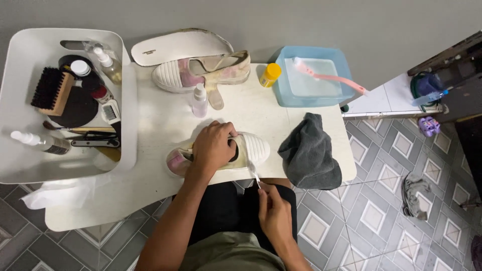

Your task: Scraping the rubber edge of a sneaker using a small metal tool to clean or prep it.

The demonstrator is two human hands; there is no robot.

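At the far left a white tub [20, 165] sits on the white bench [150, 190], holding a wooden brush with black bristles [51, 91], several small bottles, a spray bottle [40, 142] lying on its side, and thin dark tools. A crumpled white tissue [55, 193] lies just below the tub. Further in, at the back of the bench, a white insole [175, 46] leans near the wall, and just in front of it lies a second shoe [201, 73], white-toed with pink and tan staining, its tongue hanging out. A small clear dropper bottle [200, 100] stands just in front of that shoe.

Near the front edge of the bench lies the shoe [253, 148] being worked on, its white ribbed toe pointing right. The left hand [213, 148] covers its middle, fingers curled over the opening and pressing it down. A white lace [254, 173] runs from the shoe down over the bench edge to the right hand [273, 213], whose fingers are pinched closed on the lace end, above the person's lap.

A yellow-capped bottle [270, 74] stands beside a pale blue basin [341, 62] with a pink-handled brush [331, 78] resting across it. A dark grey cloth [311, 153] lies bunched at the bench's right edge. Tiled floor [401, 200] extends to the right.
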